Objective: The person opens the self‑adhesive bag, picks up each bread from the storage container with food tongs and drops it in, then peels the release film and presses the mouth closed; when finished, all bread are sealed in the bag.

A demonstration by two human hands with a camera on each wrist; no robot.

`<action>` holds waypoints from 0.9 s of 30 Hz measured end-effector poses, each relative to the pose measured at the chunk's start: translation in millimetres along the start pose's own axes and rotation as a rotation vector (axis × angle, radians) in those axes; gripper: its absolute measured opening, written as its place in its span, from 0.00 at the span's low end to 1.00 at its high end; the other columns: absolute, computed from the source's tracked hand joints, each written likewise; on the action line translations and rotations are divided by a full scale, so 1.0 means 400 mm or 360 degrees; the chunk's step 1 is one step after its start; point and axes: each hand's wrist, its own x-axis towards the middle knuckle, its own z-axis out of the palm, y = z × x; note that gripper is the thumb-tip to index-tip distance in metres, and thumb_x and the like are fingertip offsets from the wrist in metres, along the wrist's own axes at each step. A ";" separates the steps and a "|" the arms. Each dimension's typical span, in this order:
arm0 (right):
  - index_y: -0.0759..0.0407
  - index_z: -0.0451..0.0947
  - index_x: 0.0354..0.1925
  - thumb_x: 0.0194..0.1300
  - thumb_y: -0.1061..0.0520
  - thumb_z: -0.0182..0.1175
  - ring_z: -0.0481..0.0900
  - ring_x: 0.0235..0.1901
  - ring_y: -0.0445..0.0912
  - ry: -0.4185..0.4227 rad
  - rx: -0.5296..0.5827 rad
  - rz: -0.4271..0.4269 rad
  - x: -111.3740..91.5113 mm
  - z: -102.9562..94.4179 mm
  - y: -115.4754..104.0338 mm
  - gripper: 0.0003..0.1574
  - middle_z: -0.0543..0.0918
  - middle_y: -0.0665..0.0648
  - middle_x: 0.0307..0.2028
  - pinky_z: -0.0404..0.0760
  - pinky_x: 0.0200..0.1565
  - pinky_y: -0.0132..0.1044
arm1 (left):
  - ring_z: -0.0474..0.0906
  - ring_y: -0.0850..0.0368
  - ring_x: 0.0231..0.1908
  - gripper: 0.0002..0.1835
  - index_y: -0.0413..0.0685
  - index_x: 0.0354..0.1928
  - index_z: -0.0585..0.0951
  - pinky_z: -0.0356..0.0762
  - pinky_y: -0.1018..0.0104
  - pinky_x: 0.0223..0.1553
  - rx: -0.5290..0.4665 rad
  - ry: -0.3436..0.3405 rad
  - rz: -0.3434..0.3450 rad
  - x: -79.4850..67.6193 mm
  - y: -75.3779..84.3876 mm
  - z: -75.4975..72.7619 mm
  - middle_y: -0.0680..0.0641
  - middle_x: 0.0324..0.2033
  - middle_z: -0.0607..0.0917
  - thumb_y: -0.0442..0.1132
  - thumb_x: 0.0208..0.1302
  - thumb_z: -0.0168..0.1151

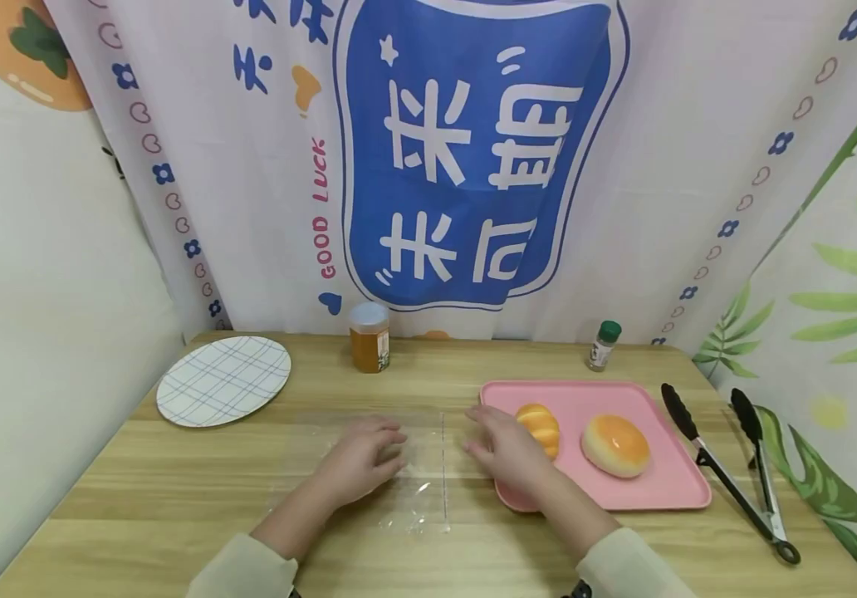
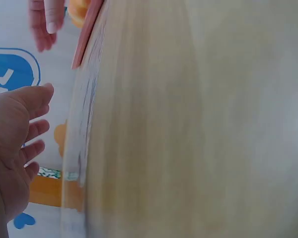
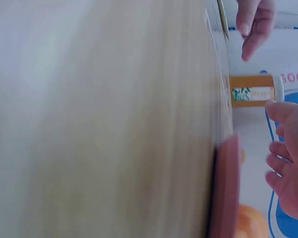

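Note:
A clear plastic bag lies flat on the wooden table, its seam line running along the right side. My left hand hovers over the bag with relaxed, slightly bent fingers and nothing in them. Over the left edge of the pink tray is my right hand, also bare, its fingers loosely bent toward the bag. On the tray sit a small ridged bread roll, partly behind the right hand, and a round glossy bun. Both wrist views show the hands raised above the tabletop, apart from each other.
A checked oval plate lies at the back left. An amber jar with a pale lid stands at the back, and a green-capped shaker behind the tray. Black-tipped tongs lie spread on the right.

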 end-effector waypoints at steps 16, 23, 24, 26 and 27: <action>0.62 0.77 0.59 0.64 0.49 0.65 0.73 0.64 0.57 -0.0407 -0.0017 -0.0130 0.024 0.071 -0.050 0.29 0.79 0.62 0.60 0.70 0.68 0.53 | 0.78 0.42 0.55 0.12 0.40 0.43 0.85 0.74 0.45 0.61 -0.0171 0.0151 -0.0164 -0.012 -0.008 0.061 0.40 0.51 0.84 0.38 0.58 0.70; 0.62 0.78 0.56 0.64 0.49 0.65 0.74 0.63 0.56 -0.0444 -0.0100 -0.0163 0.018 0.078 -0.058 0.27 0.79 0.62 0.60 0.70 0.68 0.52 | 0.77 0.42 0.58 0.13 0.40 0.43 0.86 0.72 0.45 0.64 -0.0246 0.0155 -0.0241 -0.027 -0.015 0.067 0.41 0.53 0.84 0.37 0.57 0.71; 0.62 0.78 0.56 0.64 0.49 0.65 0.74 0.63 0.56 -0.0446 -0.0103 -0.0164 0.017 0.079 -0.058 0.27 0.78 0.62 0.60 0.70 0.68 0.52 | 0.77 0.42 0.58 0.13 0.40 0.43 0.86 0.72 0.45 0.64 -0.0258 0.0156 -0.0249 -0.028 -0.016 0.066 0.42 0.53 0.84 0.37 0.57 0.71; 0.62 0.78 0.56 0.64 0.49 0.65 0.73 0.64 0.56 -0.0450 -0.0106 -0.0166 0.017 0.080 -0.059 0.27 0.78 0.62 0.61 0.70 0.68 0.52 | 0.77 0.42 0.59 0.13 0.40 0.43 0.86 0.71 0.45 0.65 -0.0264 0.0153 -0.0270 -0.031 -0.017 0.066 0.42 0.53 0.84 0.37 0.57 0.71; 0.62 0.78 0.57 0.64 0.49 0.65 0.73 0.64 0.56 -0.0453 -0.0103 -0.0159 0.017 0.081 -0.059 0.27 0.78 0.62 0.61 0.70 0.68 0.52 | 0.76 0.42 0.60 0.13 0.40 0.44 0.86 0.71 0.45 0.65 -0.0265 0.0149 -0.0280 -0.031 -0.018 0.066 0.42 0.53 0.84 0.37 0.58 0.70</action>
